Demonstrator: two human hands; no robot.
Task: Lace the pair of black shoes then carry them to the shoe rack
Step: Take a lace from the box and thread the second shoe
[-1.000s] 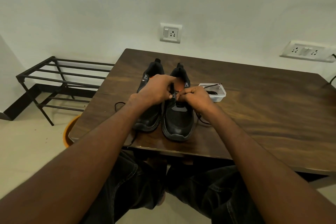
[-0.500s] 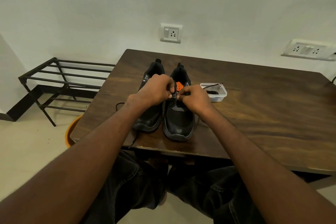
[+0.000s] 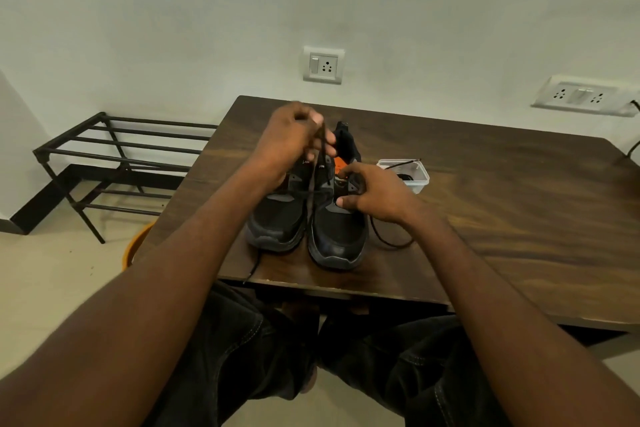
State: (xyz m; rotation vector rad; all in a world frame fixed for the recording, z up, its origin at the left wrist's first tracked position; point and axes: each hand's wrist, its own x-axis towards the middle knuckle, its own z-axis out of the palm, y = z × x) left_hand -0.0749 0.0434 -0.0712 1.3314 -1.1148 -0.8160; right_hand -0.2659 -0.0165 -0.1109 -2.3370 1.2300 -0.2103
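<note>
Your left hand [image 3: 292, 139] is raised above the table, wrist bent, fingers curled into a loose fist that pinches a black lace [image 3: 320, 156] running down from it. Your right hand [image 3: 374, 194] sits lower, palm turned down, thumb and fingers curled in a pinch at the right shoe [image 3: 339, 218]; what they hold is hidden. Both forearms reach forward from the bottom corners, bare, converging toward the middle. Your left hand is slightly blurred.
</note>
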